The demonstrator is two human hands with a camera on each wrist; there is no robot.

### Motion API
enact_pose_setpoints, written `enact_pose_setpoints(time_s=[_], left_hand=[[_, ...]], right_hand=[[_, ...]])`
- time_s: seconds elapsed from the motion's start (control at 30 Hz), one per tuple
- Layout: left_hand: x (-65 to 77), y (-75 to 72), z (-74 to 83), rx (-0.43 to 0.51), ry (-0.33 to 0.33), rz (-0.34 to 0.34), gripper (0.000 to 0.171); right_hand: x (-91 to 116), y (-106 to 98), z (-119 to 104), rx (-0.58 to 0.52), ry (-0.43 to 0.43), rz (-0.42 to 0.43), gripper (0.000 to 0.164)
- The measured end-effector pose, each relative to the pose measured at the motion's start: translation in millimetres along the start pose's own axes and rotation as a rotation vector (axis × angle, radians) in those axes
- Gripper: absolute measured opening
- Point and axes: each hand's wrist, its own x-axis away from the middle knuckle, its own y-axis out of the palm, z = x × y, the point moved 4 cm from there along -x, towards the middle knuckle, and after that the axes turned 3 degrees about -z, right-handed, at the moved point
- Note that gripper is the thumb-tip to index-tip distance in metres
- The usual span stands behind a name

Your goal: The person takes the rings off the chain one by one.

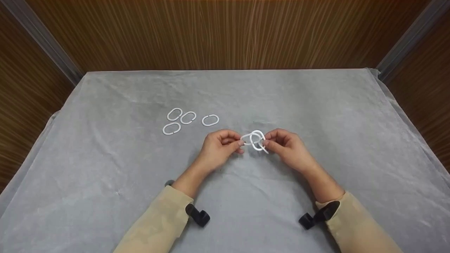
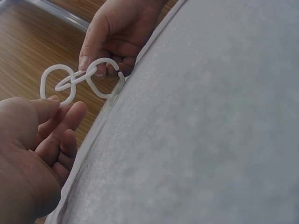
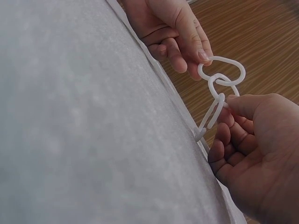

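Four loose white oval split links (image 1: 181, 118) lie on grey cloth (image 1: 105, 168) in the head view, long axes slanting up rightward; nearer the person, the left hand (image 1: 218, 149) pinches one end of a three-link chain (image 1: 251, 140), that end link lying sideways. From the left wrist, the far end link's split faces upper right. From the right wrist, the right hand (image 3: 259, 140) pinches seemingly the middle link (image 3: 211, 87); the last link (image 3: 215, 115) slants down leftward.
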Motion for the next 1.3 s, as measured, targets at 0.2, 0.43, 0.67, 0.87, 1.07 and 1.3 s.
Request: enact_pose_setpoints(time_s=[0.2, 0.43, 0.67, 0.87, 1.07, 1.3], left_hand=[[0.3, 0.3, -0.1, 0.011, -0.004, -0.002, 0.007], [0.1, 0.7, -0.3, 0.027, -0.009, 0.002, 0.006], [0.6, 1.1, 0.7, 0.019, -0.004, 0.002, 0.006], [1.0, 1.3, 1.3, 0.013, -0.001, -0.004, 0.009], [0.5, 1.2, 0.6, 0.022, -0.006, 0.001, 0.006], [0.7, 1.7, 1.6, 0.026, -0.002, -0.001, 0.007]], right_hand=[[-0.1, 0.2, 0.4, -0.003, -0.002, 0.002, 0.012], [-0.4, 0.0, 0.8, -0.004, -0.002, 0.001, 0.012], [0.1, -0.5, 0.7, 0.001, -0.001, 0.006, 0.011], [1.1, 0.2, -0.7, -0.004, -0.003, 0.014, 0.012], [0.7, 0.2, -0.2, -0.001, 0.000, 0.015, 0.013], [0.8, 0.0, -0.2, 0.006, -0.001, 0.014, 0.013]])
